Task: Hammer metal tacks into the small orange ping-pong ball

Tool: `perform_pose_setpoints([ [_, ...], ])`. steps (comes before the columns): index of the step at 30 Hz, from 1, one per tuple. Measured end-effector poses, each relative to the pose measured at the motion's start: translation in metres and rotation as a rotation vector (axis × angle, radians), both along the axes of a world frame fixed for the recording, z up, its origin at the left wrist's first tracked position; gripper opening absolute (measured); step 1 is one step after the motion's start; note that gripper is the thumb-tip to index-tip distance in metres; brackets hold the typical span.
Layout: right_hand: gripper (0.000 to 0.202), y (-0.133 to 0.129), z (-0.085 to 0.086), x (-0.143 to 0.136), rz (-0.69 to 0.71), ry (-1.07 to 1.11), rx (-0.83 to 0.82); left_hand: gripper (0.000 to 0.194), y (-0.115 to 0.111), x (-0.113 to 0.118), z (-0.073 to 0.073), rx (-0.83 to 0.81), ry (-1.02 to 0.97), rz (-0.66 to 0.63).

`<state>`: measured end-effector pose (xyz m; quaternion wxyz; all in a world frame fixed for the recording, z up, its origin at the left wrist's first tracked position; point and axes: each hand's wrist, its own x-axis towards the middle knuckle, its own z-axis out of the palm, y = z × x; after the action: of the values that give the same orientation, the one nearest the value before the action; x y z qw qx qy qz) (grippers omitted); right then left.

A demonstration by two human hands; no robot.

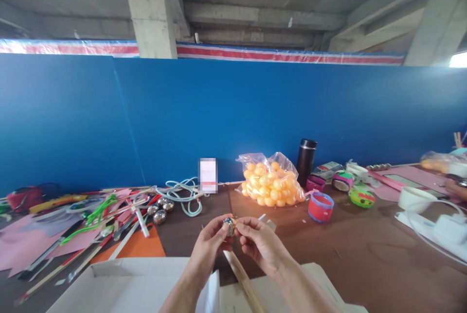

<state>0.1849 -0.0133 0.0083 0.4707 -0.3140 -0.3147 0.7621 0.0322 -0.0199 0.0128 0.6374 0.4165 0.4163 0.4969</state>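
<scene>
A small shiny silver ball [228,226] is pinched between the thumb and fingers of my left hand [212,238], above the table in front of me. My right hand [260,242] is closed at the ball's right side, thumb and forefinger pressed together. Something tiny and yellowish shows at those fingertips, too small to name. Below both hands a wooden stick [242,279] lies slanting between an open white box [127,281] and a pale board [314,284]. Similar silver balls [159,216] rest in a cluster to the left.
A clear bag of orange balls [272,184] and a black bottle [306,161] stand at the back. Rolls of tape [321,207] and a white power strip [430,230] lie right. Cords, sticks, a white marker [142,222] and paper clutter the left. A blue partition [219,109] closes the far side.
</scene>
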Motion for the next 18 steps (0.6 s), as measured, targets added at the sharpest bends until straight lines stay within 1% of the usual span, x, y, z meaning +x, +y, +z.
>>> perform_pose_setpoints([
  [5, 0.024, 0.0004, -0.0008, -0.0001, -0.005, -0.004, 0.008, 0.046, 0.0008, -0.0002, -0.0002, 0.007, 0.012, -0.019],
  [18, 0.021, 0.0007, -0.0024, 0.0005, 0.012, 0.001, 0.027, 0.048, 0.0, 0.0005, 0.0, 0.008, 0.011, -0.007],
])
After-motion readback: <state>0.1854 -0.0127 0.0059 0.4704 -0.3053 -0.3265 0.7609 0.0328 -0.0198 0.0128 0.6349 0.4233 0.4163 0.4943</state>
